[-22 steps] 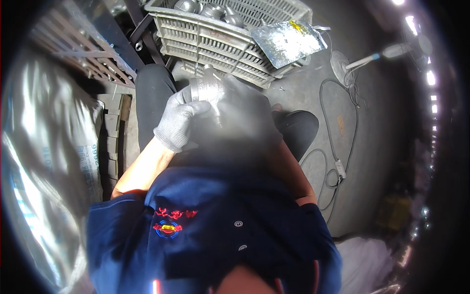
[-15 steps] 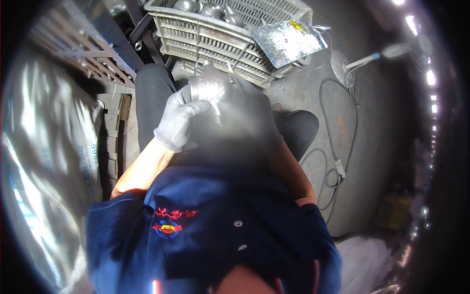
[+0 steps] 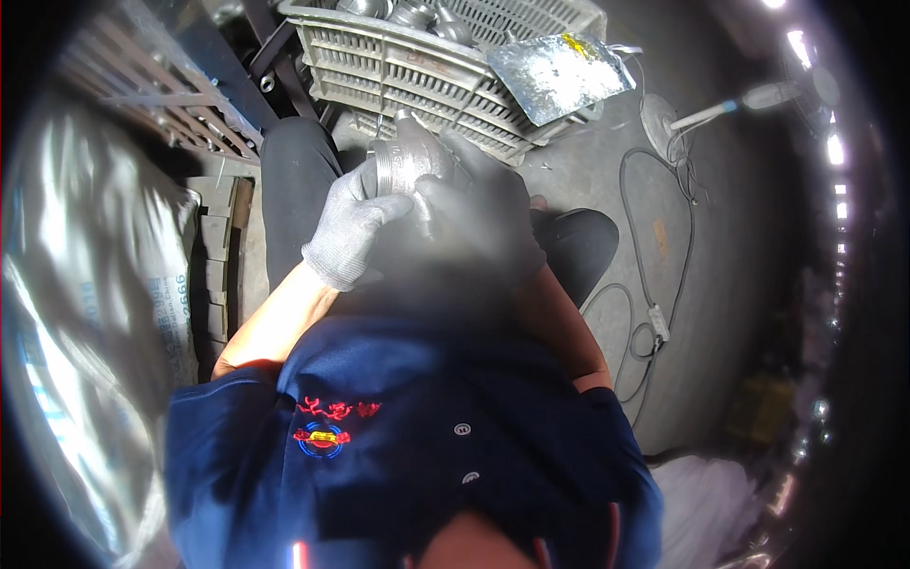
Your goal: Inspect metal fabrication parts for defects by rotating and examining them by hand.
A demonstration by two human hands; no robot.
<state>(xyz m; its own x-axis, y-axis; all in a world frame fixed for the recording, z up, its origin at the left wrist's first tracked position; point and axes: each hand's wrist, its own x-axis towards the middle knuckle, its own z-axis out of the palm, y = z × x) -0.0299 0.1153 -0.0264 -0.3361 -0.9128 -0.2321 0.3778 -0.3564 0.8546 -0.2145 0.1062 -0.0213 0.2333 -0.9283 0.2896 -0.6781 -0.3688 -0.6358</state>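
A grey cast-metal fitting (image 3: 406, 163) with a ribbed, thread-like collar and narrower stubs is held up between my hands, above my lap. My left hand (image 3: 351, 223), in a light grey knit glove, is closed round the collar side, its thumb lying along the near face. On the fitting's other side is my right hand (image 3: 493, 204), gloved too, with fingers bent against the metal. A hazy smear in the picture veils much of that hand, and whether it also holds something small cannot be made out.
Ahead stands a grey slatted plastic crate (image 3: 398, 66) with several similar metal fittings (image 3: 414, 16) inside. A shiny sheet (image 3: 561, 81) lies over its right corner. Right of it are a fan (image 3: 664, 123) and a looping cable (image 3: 637, 256). A large white sack (image 3: 95, 313) fills the left side.
My right hand's fingers have shifted in onto the fitting, its thumb now against the metal. A thin pale tip beside that hand no longer shows. My left hand keeps its grip.
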